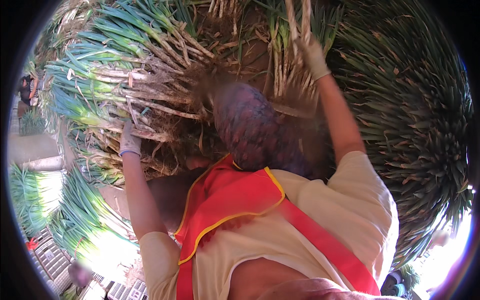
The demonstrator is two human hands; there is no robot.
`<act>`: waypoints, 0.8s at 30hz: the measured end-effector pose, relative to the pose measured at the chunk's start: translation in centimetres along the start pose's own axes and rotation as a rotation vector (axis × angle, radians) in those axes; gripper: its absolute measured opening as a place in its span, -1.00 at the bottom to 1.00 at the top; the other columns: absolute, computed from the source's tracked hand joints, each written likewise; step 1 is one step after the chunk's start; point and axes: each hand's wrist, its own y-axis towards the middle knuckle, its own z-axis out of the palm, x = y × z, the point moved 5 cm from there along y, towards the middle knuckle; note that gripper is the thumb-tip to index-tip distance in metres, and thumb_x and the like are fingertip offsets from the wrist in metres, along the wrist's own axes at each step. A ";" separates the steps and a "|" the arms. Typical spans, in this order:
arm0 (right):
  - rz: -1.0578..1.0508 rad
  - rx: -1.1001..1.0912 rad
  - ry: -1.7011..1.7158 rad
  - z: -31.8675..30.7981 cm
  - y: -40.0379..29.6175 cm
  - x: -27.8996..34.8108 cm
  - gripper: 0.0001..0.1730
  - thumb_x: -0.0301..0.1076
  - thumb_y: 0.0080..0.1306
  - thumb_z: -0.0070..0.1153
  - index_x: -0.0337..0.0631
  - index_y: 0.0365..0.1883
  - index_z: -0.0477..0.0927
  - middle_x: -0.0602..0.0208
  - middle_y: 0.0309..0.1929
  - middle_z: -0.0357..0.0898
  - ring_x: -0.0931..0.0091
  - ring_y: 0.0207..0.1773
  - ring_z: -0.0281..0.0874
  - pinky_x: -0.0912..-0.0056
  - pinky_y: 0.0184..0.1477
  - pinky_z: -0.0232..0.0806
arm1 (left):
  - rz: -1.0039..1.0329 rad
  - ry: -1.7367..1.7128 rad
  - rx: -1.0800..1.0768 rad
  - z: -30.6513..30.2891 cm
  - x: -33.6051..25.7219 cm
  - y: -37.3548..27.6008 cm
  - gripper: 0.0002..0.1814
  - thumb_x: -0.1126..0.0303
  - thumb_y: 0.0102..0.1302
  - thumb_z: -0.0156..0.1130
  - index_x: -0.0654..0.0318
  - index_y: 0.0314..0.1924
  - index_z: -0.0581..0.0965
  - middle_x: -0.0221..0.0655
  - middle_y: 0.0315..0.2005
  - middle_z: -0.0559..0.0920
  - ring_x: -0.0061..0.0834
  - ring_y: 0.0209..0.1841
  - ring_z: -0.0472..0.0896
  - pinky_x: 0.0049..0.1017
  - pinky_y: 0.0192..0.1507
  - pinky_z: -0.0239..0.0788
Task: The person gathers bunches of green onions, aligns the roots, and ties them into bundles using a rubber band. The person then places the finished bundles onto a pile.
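Observation:
My left hand (130,138), in a pale work glove, is at the lower left edge of a heap of long green onions (112,75) with soil on their roots; its fingers are partly hidden against a stalk. My right hand (313,56), gloved too, is at the upper right on pale onion stalks (299,22); blur hides how its fingers close. Just below that hand stand more onions (279,71), roots towards me. A dark, patterned rounded cloth surface (251,123) lies between my arms.
A tall mass of green leaves (405,112) fills the right side. Cleaned onion bundles (86,213) lie at the lower left near grey plastic crates (50,258). Dry leaf scraps and soil cover the ground (251,60) ahead. Another person (28,90) is at the far left.

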 end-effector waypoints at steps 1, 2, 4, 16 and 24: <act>0.134 0.052 0.119 3.2 -1.6 -3.6 -0.27 0.13 0.26 0.19 -0.39 0.10 0.47 -0.08 -0.27 0.63 0.15 -0.15 0.63 0.11 -0.11 0.42 | 0.001 0.004 -0.032 -1.0 -0.1 -0.1 -0.48 0.25 0.33 0.25 0.29 0.23 0.42 -0.20 0.15 0.53 -0.23 0.12 0.50 -0.23 0.20 0.31; 0.253 0.081 0.017 4.7 -3.7 -9.2 -0.24 0.17 0.25 0.18 -0.43 0.09 0.49 -0.11 -0.22 0.63 0.12 -0.11 0.62 0.08 -0.09 0.41 | -0.018 0.003 -0.015 1.0 0.3 -0.7 -0.49 0.25 0.33 0.25 0.28 0.23 0.43 -0.21 0.13 0.54 -0.23 0.12 0.50 -0.23 0.19 0.32; 0.522 0.260 -0.333 8.2 -8.6 -19.6 -0.17 0.24 0.25 0.15 -0.49 0.06 0.51 -0.17 -0.12 0.61 0.06 -0.02 0.59 0.03 -0.03 0.38 | -0.027 0.020 0.004 2.1 0.4 -1.2 -0.50 0.26 0.34 0.25 0.27 0.22 0.43 -0.21 0.12 0.55 -0.23 0.11 0.51 -0.23 0.19 0.32; 0.663 0.218 -0.696 10.5 -12.1 -25.1 -0.49 -0.04 0.40 -0.02 -0.35 0.04 0.55 -0.09 -0.09 0.62 0.08 -0.07 0.60 -0.06 0.03 0.40 | -0.589 -1.289 -0.057 3.3 1.8 -1.8 -0.55 0.18 0.52 -0.12 0.19 0.30 0.35 -0.18 0.15 0.52 -0.24 0.13 0.51 -0.16 0.19 0.32; -0.248 0.375 0.069 12.5 -1.8 9.4 -0.58 -0.10 0.37 0.11 -0.27 0.00 0.60 0.13 -0.20 0.68 0.33 -0.23 0.65 0.30 -0.21 0.46 | 0.011 0.070 -0.016 1.2 -1.6 -2.9 -0.68 0.35 0.30 0.23 0.31 0.01 0.50 -0.25 -0.11 0.61 -0.34 -0.06 0.55 -0.42 0.02 0.42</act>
